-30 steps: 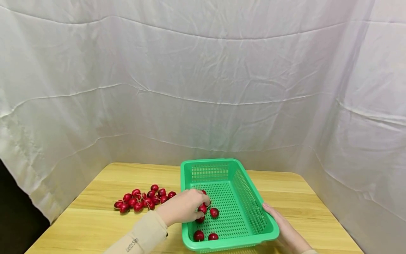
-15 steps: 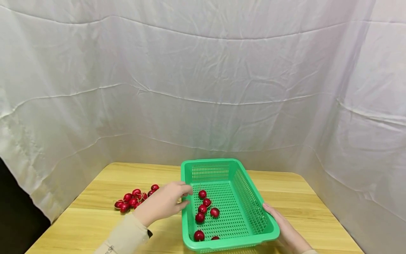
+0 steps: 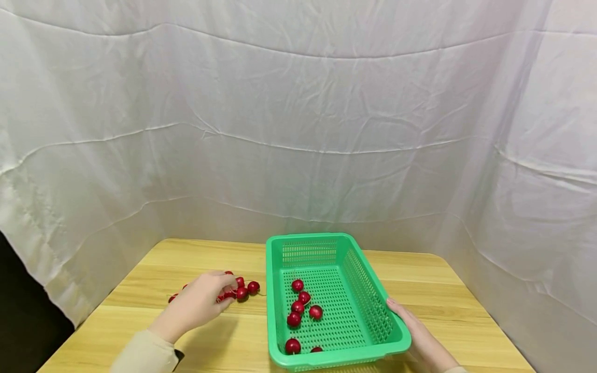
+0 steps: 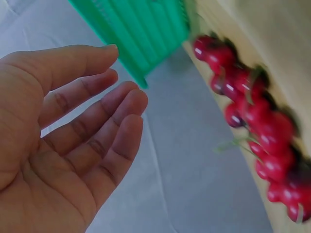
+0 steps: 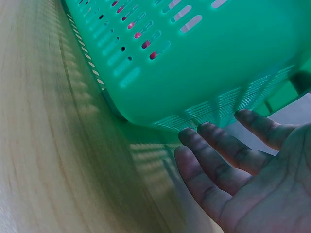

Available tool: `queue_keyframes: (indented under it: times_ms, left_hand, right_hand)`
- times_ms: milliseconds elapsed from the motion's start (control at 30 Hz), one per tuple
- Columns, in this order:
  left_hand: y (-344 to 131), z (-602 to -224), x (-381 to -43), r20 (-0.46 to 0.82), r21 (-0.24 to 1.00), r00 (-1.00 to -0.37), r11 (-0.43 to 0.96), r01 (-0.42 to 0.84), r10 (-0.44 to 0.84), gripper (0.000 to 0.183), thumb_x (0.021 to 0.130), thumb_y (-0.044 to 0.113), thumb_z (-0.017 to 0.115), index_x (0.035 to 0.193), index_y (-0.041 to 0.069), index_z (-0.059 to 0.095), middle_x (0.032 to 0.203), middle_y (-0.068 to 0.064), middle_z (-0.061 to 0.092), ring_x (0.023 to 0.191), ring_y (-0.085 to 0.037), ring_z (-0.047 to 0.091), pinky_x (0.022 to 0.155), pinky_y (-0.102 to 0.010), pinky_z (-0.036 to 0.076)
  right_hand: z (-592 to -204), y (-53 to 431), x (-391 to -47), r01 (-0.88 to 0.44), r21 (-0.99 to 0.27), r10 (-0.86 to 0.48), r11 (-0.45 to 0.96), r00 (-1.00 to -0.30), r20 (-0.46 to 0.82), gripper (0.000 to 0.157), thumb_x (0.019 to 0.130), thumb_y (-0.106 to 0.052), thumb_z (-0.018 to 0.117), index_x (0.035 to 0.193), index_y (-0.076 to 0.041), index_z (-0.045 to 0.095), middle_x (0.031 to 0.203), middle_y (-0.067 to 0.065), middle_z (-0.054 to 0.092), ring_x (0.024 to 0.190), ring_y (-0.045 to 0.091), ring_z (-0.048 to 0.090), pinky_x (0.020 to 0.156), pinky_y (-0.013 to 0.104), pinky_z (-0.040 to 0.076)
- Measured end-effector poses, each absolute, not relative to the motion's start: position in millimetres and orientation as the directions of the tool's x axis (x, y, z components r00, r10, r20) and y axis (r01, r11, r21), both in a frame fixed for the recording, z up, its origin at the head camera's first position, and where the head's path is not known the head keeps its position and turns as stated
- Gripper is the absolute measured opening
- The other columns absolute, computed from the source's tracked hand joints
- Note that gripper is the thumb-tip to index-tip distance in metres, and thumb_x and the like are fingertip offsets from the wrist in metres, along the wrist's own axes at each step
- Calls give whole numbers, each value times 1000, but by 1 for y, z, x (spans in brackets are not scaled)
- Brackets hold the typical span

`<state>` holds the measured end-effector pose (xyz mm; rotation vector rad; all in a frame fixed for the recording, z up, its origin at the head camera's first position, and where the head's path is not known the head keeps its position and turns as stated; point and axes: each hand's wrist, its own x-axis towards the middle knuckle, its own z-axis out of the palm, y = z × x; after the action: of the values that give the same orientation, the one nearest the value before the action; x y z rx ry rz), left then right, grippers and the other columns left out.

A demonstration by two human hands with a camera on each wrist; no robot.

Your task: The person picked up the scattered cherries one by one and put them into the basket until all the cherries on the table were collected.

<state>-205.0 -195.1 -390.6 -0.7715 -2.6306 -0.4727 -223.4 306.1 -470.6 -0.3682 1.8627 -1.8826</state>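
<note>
Over the loose cherries (image 3: 242, 293) on the left of the table hovers my left hand (image 3: 198, 300), hiding part of the pile in the head view. In the left wrist view that hand (image 4: 77, 126) holds nothing; its fingers are loosely bent and apart from the red cherries (image 4: 272, 131), some with green stems. A green perforated basket (image 3: 273, 331) stands to the right, with several cherries (image 3: 315, 312) along the left and near side of its floor. My right hand (image 3: 420, 334) rests against the basket's right side, its fingers (image 5: 209, 170) fairly straight in the right wrist view.
The wooden table (image 3: 448, 290) has its far edge just behind the basket. A pale grey curtain (image 3: 298, 129) hangs around the back and both sides. A dark gap (image 3: 23, 300) shows at the far left.
My left hand has come out of the basket, leaving cherries there, and moved left to the loose pile. The right hand and the basket have hardly moved.
</note>
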Motion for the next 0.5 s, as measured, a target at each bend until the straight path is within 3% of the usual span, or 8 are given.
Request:
queue_keyframes:
  times_ms: [233, 500]
  left_hand:
    - [-223, -408, -202, 406, 206, -819, 833, 514, 405, 26, 79, 1, 88, 87, 17, 68, 74, 8, 56, 69, 0, 41, 60, -22, 41]
    - [-242, -423, -201, 375, 194, -841, 854, 482, 390, 28, 77, 3, 89, 84, 17, 66, 79, 7, 67, 72, -9, 61, 65, -27, 53]
  right_hand:
    - [-471, 306, -223, 143, -989, -497, 26, -857, -137, 80, 116, -53, 24, 171, -6, -11, 157, -1, 44, 135, 17, 56, 111, 28, 46]
    - [-471, 304, -222, 130, -990, -465, 56, -874, -141, 81, 116, -52, 25, 170, -2, -12, 165, 11, 34, 133, 13, 56, 108, 25, 46]
